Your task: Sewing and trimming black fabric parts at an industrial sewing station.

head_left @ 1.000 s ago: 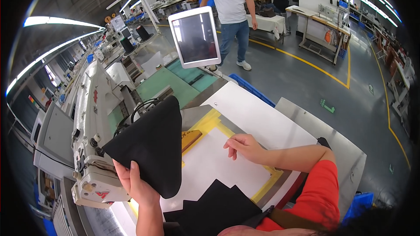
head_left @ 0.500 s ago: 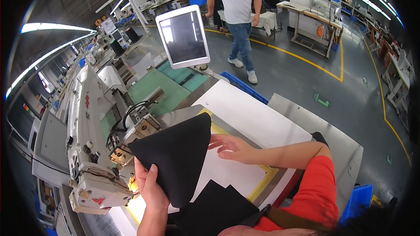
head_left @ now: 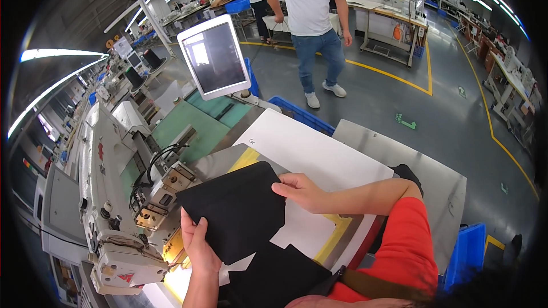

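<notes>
A black fabric piece (head_left: 234, 211) lies low over the white table top (head_left: 319, 154), in front of the grey sewing machine (head_left: 114, 194). My left hand (head_left: 197, 245) grips its near left edge. My right hand (head_left: 299, 189) pinches its right corner from the other side, the red-sleeved arm reaching in from the right. More black fabric (head_left: 279, 276) lies close to my body below it. A yellow-edged template (head_left: 337, 231) on the table is partly covered by the piece.
A tablet screen (head_left: 214, 57) on a stand rises behind the table. A blue crate (head_left: 302, 115) sits at the table's far edge, another (head_left: 465, 251) at the right. A person in a white shirt and jeans (head_left: 314, 23) stands on the grey floor. Workbenches line the back.
The black piece, held upright in my left hand a second ago, has come down flat toward the table. My right hand moved from the white sheet onto the piece's right corner.
</notes>
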The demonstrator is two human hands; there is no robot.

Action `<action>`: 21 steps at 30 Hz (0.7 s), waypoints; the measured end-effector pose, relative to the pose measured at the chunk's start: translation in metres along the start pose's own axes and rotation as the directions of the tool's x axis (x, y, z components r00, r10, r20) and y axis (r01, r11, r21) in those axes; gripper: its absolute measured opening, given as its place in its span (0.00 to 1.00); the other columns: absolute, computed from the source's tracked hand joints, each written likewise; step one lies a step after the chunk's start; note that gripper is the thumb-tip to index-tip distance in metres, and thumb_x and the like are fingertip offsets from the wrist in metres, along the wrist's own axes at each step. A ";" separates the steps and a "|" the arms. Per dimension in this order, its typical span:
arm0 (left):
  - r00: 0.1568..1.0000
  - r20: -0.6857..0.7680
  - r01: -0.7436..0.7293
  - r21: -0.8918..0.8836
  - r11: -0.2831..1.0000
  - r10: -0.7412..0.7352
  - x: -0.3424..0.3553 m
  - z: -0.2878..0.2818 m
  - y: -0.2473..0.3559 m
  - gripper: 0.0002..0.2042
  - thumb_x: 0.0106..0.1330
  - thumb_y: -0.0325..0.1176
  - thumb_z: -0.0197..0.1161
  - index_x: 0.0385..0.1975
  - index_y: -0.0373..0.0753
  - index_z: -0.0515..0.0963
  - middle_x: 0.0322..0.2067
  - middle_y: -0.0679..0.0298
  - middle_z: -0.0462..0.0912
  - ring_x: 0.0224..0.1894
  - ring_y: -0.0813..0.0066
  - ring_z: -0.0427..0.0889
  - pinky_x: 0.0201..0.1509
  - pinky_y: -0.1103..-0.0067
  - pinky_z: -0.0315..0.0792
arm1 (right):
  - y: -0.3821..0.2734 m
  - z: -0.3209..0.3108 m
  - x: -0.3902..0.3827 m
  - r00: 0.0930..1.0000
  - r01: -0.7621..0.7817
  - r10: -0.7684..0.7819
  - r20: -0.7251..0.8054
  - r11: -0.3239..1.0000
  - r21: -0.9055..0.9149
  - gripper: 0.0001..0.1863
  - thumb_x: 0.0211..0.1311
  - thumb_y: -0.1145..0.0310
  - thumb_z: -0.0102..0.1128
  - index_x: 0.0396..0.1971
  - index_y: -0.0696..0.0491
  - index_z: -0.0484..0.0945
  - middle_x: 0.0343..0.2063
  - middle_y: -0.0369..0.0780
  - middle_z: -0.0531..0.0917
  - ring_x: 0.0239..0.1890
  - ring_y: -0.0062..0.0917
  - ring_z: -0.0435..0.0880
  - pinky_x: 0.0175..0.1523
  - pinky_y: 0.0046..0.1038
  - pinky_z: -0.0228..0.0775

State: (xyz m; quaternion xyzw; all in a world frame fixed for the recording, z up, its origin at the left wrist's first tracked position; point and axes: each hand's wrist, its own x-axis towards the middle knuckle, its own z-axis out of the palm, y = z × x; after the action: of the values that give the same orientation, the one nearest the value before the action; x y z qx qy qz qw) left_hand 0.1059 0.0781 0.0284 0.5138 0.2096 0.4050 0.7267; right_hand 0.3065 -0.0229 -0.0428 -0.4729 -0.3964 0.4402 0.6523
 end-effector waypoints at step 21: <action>0.975 0.016 0.219 0.051 0.974 -0.220 0.004 -0.013 -0.013 0.16 0.59 0.21 0.54 0.48 0.36 0.66 0.44 0.60 0.74 0.45 0.73 0.75 0.49 0.77 0.71 | 0.000 -0.006 -0.011 0.988 0.053 -0.038 0.152 0.994 -0.093 0.13 0.60 0.65 0.53 0.40 0.58 0.74 0.35 0.33 0.78 0.37 0.12 0.73 0.42 0.18 0.66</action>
State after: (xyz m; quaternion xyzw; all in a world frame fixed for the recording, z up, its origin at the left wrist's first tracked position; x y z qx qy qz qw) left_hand 0.1033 0.0867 0.0120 0.5092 0.2673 0.3115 0.7565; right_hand 0.3085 -0.0352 -0.0451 -0.4604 -0.4759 0.4395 0.6069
